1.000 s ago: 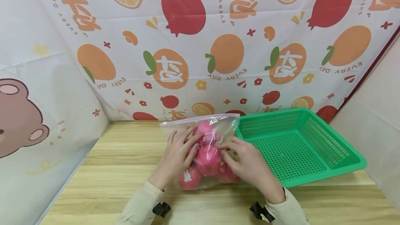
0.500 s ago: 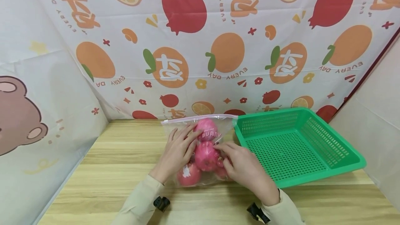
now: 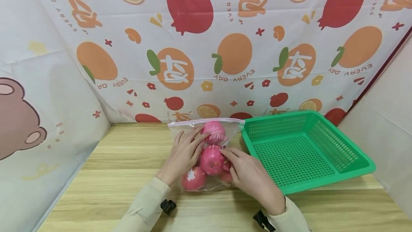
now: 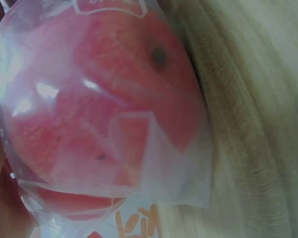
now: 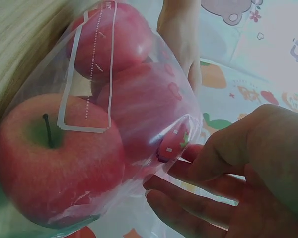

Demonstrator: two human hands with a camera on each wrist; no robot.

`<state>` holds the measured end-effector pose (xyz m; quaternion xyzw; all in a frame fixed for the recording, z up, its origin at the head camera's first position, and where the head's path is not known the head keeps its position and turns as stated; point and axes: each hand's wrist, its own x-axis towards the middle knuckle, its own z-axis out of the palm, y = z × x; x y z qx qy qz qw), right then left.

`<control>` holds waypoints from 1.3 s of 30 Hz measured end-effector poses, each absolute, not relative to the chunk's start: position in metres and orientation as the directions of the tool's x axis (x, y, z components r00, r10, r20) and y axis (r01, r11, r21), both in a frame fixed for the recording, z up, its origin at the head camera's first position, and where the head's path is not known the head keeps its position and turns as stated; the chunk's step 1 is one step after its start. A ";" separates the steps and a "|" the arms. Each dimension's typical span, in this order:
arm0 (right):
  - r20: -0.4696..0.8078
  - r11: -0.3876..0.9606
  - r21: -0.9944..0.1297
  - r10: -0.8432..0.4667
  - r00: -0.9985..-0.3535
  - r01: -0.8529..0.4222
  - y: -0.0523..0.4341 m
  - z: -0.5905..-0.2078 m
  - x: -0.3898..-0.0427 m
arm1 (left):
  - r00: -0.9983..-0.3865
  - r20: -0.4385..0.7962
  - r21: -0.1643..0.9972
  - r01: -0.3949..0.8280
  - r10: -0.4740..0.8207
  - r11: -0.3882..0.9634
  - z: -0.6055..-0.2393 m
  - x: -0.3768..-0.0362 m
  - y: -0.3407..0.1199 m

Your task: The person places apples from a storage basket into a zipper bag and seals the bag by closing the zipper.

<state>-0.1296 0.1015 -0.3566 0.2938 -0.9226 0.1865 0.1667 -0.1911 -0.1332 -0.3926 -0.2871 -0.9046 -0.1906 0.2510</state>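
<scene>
A clear zip bag (image 3: 196, 128) with a pink zip strip and white printing lies on the table, with several red apples (image 3: 193, 178) in it. My left hand (image 3: 181, 155) rests over the bag's left side, fingers stretched toward the top apple (image 3: 214, 131). On the right side, my right hand (image 3: 251, 171) touches the film beside the middle apple (image 3: 211, 160). In the right wrist view its fingers (image 5: 188, 208) are apart and gently bent against the film. The lower right apple is partly hidden by this hand. Film and apples fill most of the left wrist view.
A green plastic basket (image 3: 322, 185) with perforated sides stands right of the bag, close to its upper right corner. The wood-grain table (image 3: 122, 178) extends left and in front. A fruit-printed cloth (image 3: 199, 60) hangs behind, and pale cloths flank both sides.
The apples and the lower part of the bag have shifted slightly left and up. My right hand has moved left with them, while my left hand has stayed almost in place.
</scene>
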 end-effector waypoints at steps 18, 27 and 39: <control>0.375 0.759 -0.342 -0.431 -0.821 -0.555 0.099 -0.367 -0.130 | -0.787 0.467 0.294 0.569 0.404 0.768 -0.397 -0.195 -0.135; 0.352 0.823 -0.340 -0.338 -0.873 -0.456 0.099 -0.372 -0.121 | -0.839 0.384 0.364 0.522 0.387 0.771 -0.392 -0.195 -0.132; 0.326 0.859 -0.243 -0.365 -0.872 -0.451 0.100 -0.370 -0.119 | -0.892 0.300 0.437 0.444 0.339 0.782 -0.384 -0.194 -0.120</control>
